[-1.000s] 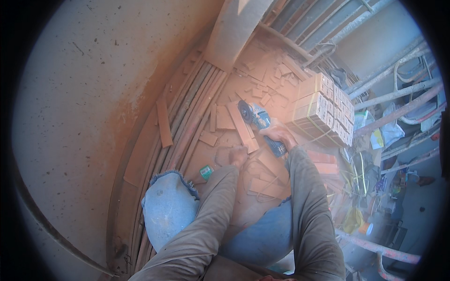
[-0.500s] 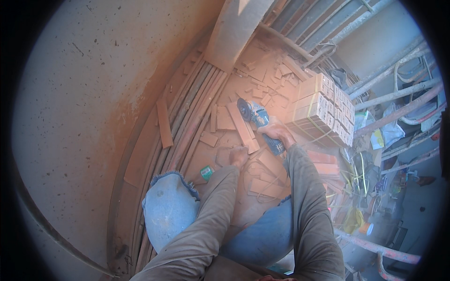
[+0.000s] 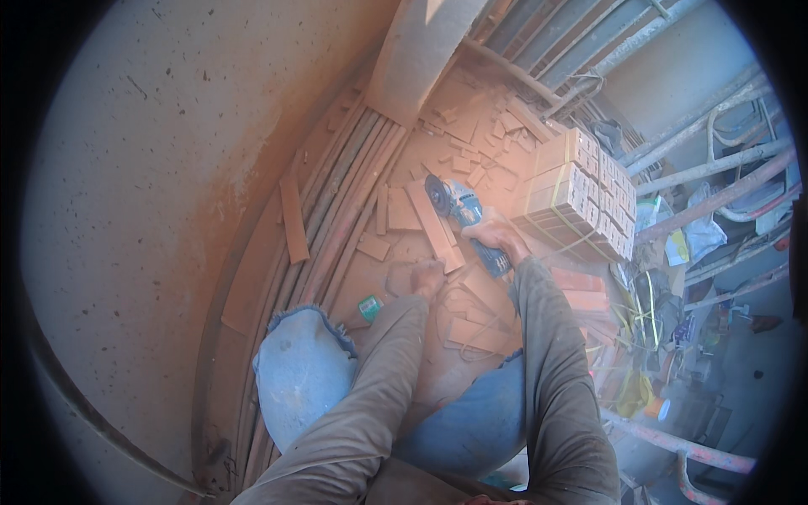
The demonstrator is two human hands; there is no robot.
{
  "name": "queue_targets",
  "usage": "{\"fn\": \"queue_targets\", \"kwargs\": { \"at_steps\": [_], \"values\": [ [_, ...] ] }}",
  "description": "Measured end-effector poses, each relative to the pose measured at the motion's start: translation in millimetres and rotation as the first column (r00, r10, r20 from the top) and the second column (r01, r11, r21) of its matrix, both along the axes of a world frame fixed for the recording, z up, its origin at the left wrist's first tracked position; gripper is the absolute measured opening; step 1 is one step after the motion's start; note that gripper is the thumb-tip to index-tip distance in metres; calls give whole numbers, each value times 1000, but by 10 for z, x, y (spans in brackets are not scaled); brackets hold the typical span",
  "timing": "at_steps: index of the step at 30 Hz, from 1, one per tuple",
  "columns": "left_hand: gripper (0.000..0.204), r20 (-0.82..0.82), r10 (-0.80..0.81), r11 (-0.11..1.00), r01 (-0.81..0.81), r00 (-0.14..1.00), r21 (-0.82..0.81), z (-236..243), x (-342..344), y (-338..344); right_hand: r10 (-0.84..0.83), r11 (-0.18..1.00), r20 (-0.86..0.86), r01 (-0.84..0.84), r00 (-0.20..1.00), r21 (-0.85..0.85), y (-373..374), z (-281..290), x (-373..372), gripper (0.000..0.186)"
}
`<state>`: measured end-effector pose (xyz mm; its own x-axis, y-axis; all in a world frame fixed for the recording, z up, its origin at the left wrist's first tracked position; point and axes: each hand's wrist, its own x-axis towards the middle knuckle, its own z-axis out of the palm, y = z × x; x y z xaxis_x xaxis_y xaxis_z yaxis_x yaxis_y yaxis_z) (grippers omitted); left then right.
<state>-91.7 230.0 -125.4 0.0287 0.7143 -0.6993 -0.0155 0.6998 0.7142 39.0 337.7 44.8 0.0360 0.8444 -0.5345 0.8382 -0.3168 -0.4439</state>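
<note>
My right hand [image 3: 491, 232] is wrapped round the body of a blue angle grinder [image 3: 468, 204]. The grinder's dark disc sits over the far part of a narrow reddish-brown tile [image 3: 432, 224] on the dusty floor; whether the disc touches it, I cannot make out. At the tile's near end, my left hand [image 3: 427, 279] is closed against its edge, the fingers partly lost in haze and dust. Tile pieces [image 3: 478, 336] and a thin cord lie just nearer, between my knees. A small green-and-white item [image 3: 369, 308] rests by my left forearm.
Long pipes or bars [image 3: 347, 198] run along the wall at left, with a loose tile strip [image 3: 293, 219] across them. To the right stands a strapped stack of tiles [image 3: 562, 198]. Broken offcuts [image 3: 471, 156] litter the floor ahead. Metal railings [image 3: 715, 172] and bags crowd the right side.
</note>
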Motion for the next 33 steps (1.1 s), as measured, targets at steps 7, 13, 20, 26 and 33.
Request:
{"fn": "queue_targets", "kwargs": {
  "at_steps": [7, 13, 20, 26, 33],
  "values": [
    [41, -181, -88, 972, 124, 980, 201, -387, -33, 16, 6, 1000, 43, -5, 999, -11, -88, 108, -67, 53],
    [34, -33, -6, 999, 7, 999, 48, -138, -52, 11, 21, 1000, 52, -21, 998, -18, -219, 172, -9, 55],
    [34, 4, 41, 999, -41, 999, 8, 147, -70, -2, 30, 1000, 34, -30, 999, -3, -328, 52, 165, 55],
    [38, -59, 35, 999, -36, 998, -17, 28, -112, 10, 7, 1000, -52, -7, 999, -16, -415, 129, 100, 57],
    [41, -51, 36, 999, -37, 998, -23, 60, -80, 16, 5, 1000, 12, -5, 1000, -31, -287, -44, 179, 55]
  ]
}}
